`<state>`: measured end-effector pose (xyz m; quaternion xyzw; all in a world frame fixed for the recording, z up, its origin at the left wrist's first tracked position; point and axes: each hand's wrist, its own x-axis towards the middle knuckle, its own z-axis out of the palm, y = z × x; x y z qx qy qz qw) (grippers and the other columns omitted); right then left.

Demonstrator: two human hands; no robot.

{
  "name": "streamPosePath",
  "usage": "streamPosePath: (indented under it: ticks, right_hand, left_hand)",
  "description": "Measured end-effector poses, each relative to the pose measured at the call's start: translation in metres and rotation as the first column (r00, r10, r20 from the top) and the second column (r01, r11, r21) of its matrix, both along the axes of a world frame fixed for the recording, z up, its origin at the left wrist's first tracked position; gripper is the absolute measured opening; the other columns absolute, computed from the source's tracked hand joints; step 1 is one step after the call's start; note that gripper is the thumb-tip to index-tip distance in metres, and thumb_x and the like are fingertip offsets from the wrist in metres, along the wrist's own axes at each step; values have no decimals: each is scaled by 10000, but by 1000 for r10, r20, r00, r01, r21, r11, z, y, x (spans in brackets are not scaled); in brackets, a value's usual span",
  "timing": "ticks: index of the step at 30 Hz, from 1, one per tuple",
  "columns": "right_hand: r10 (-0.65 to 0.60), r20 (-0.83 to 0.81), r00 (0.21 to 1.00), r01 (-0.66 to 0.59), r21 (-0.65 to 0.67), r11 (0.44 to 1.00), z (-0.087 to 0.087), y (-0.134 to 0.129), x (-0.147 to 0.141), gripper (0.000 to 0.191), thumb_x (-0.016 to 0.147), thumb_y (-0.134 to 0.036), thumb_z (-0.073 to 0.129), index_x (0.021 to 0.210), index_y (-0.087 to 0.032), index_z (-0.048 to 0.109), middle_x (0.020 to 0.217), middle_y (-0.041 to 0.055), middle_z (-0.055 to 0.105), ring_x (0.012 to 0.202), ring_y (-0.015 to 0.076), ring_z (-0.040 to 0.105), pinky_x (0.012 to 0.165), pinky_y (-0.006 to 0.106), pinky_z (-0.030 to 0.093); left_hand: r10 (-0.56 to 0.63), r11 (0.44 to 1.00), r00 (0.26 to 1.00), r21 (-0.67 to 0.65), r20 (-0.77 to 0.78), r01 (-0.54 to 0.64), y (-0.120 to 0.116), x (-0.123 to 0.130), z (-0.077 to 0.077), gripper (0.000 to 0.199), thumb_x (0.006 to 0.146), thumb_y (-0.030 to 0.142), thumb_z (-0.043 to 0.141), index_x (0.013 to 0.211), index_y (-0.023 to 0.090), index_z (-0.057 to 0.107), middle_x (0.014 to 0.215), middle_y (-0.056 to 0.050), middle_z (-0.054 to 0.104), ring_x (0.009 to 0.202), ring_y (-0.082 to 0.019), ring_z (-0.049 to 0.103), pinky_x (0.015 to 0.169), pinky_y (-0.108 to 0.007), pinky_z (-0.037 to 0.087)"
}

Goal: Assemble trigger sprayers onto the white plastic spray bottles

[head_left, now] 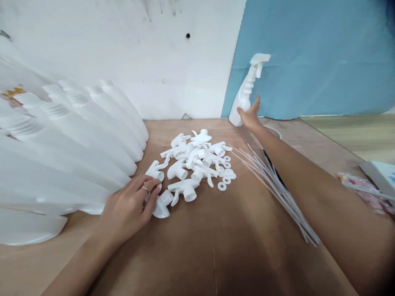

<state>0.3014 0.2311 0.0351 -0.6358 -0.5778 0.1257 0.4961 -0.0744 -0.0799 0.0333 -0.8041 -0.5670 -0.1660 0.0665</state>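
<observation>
My left hand (129, 205), with a ring on one finger, is at the near left edge of a pile of white trigger spray heads (193, 156). Its fingers are curled on one spray head (162, 207), which they partly hide. At the back right, a white spray bottle (242, 96) with its spray head on stands tilted to the right in view. My right hand (250, 117) is at its lower right side, thumb against it and fingers spread. White washers (226, 176) and a bundle of thin white tubes (277, 193) lie right of the pile.
Several white bottles (92, 123) without spray heads stand close together on the left. A white wall (191, 74) and a blue cloth (324, 61) rise behind the wooden table (185, 255). A plastic bag (364, 189) and a box (379, 176) lie at the far right.
</observation>
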Motion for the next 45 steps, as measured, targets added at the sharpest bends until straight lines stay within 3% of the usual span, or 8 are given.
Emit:
streamPosePath:
  ticks: [4,7,10,15,20,28,37,45]
  right_hand:
    - [30,-13,999,-28,74,997,18,-47,-6,678,899,-263,625,1461,-191,252,1569,224,238,1468,288,261,1133,511,327]
    - [262,-19,965,-257,127,958,23,-116,-14,582,886,-243,613,1387,-228,316,1475,190,396,1216,261,570,1014,464,467]
    - [358,28,933,-358,135,924,12,-193,-23,368,916,-256,583,1256,-287,446,1318,94,559,1086,231,629,922,405,518]
    - [522,217,825,-497,-164,852,-20,-272,-41,133,946,-227,533,1066,-262,581,986,57,644,855,231,614,734,381,511]
    - [602,437,669,-587,-187,788,-35,-282,-50,243,919,-147,514,1132,-231,594,1071,115,628,966,289,606,837,466,496]
    - [604,426,673,-611,-140,779,-37,-278,-50,169,934,-128,510,1036,-232,594,1020,104,633,942,274,608,826,459,500]
    - [673,386,631,-681,-140,719,-42,-279,-53,283,961,-119,503,1219,-219,561,1166,120,640,1089,273,592,961,465,491]
    - [697,243,675,-695,-108,711,-43,-283,-55,240,954,-71,509,1136,-208,583,1048,77,613,951,205,603,857,358,515]
  left_hand:
    - [16,999,999,-30,-27,-17,0,-6,1,265,1014,370,391,1086,263,623,1094,7,700,832,-163,692,596,-274,440]
    - [27,999,999,-34,-25,-28,0,-5,1,280,1008,379,387,1013,257,639,1046,4,721,747,-166,691,538,-277,412]
    - [11,998,1000,-55,-5,-11,-1,0,2,274,1001,378,403,1048,254,642,1097,-15,703,743,-160,688,535,-265,435]
    - [-78,995,995,-66,-60,74,-3,5,0,323,986,389,417,1140,230,652,1146,-74,645,772,-183,686,530,-278,466]
    - [-171,985,985,-37,-41,169,-3,4,-3,282,934,332,490,1072,175,678,1129,-119,608,998,-277,636,792,-405,532]
    - [-434,878,876,316,210,359,-17,20,10,347,777,175,593,1119,220,558,1081,-104,598,1032,-305,596,826,-491,479]
    - [-570,821,739,229,359,522,-12,81,-8,326,803,193,649,1110,188,540,1264,-142,605,1261,-313,512,1038,-517,424]
    - [-498,866,820,208,282,455,-4,86,-24,263,842,211,687,1045,187,522,1248,-137,616,1217,-299,525,993,-482,441]
